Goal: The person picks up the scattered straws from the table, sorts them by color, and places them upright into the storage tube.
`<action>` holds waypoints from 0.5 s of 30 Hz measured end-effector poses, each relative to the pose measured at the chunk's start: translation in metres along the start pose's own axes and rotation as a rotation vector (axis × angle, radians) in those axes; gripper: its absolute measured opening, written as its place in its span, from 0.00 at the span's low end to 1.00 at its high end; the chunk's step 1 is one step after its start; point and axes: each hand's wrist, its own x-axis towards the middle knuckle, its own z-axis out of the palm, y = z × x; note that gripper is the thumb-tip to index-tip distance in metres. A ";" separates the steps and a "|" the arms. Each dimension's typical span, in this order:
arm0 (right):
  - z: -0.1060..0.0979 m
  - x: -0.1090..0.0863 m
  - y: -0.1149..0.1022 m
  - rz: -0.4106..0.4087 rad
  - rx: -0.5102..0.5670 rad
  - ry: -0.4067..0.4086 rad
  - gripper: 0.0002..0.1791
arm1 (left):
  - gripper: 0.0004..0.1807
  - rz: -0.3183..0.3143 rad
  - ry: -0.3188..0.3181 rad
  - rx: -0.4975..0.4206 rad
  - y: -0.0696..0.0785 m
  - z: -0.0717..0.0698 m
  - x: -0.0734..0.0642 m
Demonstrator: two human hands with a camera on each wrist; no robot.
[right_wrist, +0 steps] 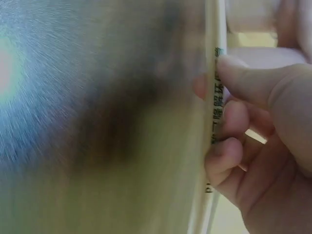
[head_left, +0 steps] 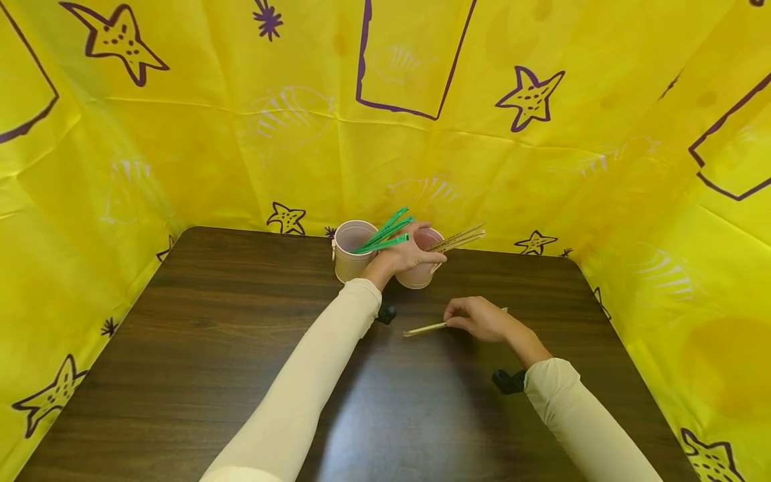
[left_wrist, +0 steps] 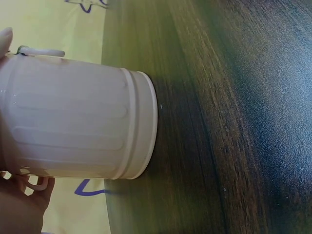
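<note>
My left hand [head_left: 405, 256] grips the right-hand pale pink bucket [head_left: 415, 278] near its rim, with thumb and fingers on opposite sides. The left wrist view shows this bucket's ribbed wall and small side handles, its base on the table. Several beige wrapped straws [head_left: 465, 239] lean out of it to the right. My right hand [head_left: 482, 320] pinches one beige wrapped straw [right_wrist: 216, 29] between thumb and fingers, low over the table and in front of the bucket. Dark printed characters run along its wrapper. In the head view the straw lies nearly level, pointing left.
A second pale bucket [head_left: 347, 269] stands just left of the gripped one, with several green wrapped straws [head_left: 385, 234] leaning right out of it. Dark wood-grain table [head_left: 199, 348] lies below. Yellow patterned cloth [head_left: 229, 154] hangs around its back and sides.
</note>
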 end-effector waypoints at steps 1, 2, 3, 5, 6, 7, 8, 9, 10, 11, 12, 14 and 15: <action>-0.004 -0.003 0.000 0.008 0.014 -0.010 0.03 | 0.52 -0.001 0.002 0.002 0.000 0.000 0.000; -0.009 -0.006 -0.001 0.019 0.028 -0.014 0.05 | 0.52 -0.003 0.004 0.002 0.000 0.000 0.000; -0.013 -0.009 -0.002 0.026 0.037 -0.011 0.06 | 0.52 -0.003 0.006 0.003 0.001 0.000 0.000; -0.021 -0.015 -0.003 0.028 0.047 0.009 0.09 | 0.52 -0.003 0.007 0.001 0.002 0.000 0.000; -0.025 -0.018 -0.005 0.032 0.054 0.024 0.10 | 0.52 -0.003 0.006 0.000 0.002 0.000 0.000; -0.029 -0.021 -0.006 0.036 0.059 0.041 0.11 | 0.53 -0.003 0.006 0.001 0.002 0.000 0.000; -0.033 -0.023 -0.008 0.044 0.067 0.059 0.11 | 0.53 -0.002 0.005 0.000 0.003 0.000 0.000; -0.036 -0.025 -0.009 0.052 0.089 0.075 0.12 | 0.53 0.000 0.005 0.003 0.003 0.000 0.000; -0.040 -0.028 -0.011 0.066 0.122 0.087 0.12 | 0.53 0.002 0.005 0.004 0.003 0.000 0.000; -0.043 -0.029 -0.012 0.080 0.162 0.100 0.12 | 0.53 0.003 0.004 0.009 0.002 0.000 0.000; -0.046 -0.031 -0.013 0.098 0.217 0.114 0.12 | 0.53 0.005 0.003 0.014 0.002 0.000 0.000; -0.052 -0.033 -0.016 0.125 0.352 0.146 0.12 | 0.53 0.008 -0.003 0.013 0.001 0.000 0.000; -0.055 -0.034 -0.017 0.137 0.422 0.169 0.13 | 0.53 0.008 -0.004 0.011 0.000 0.000 0.000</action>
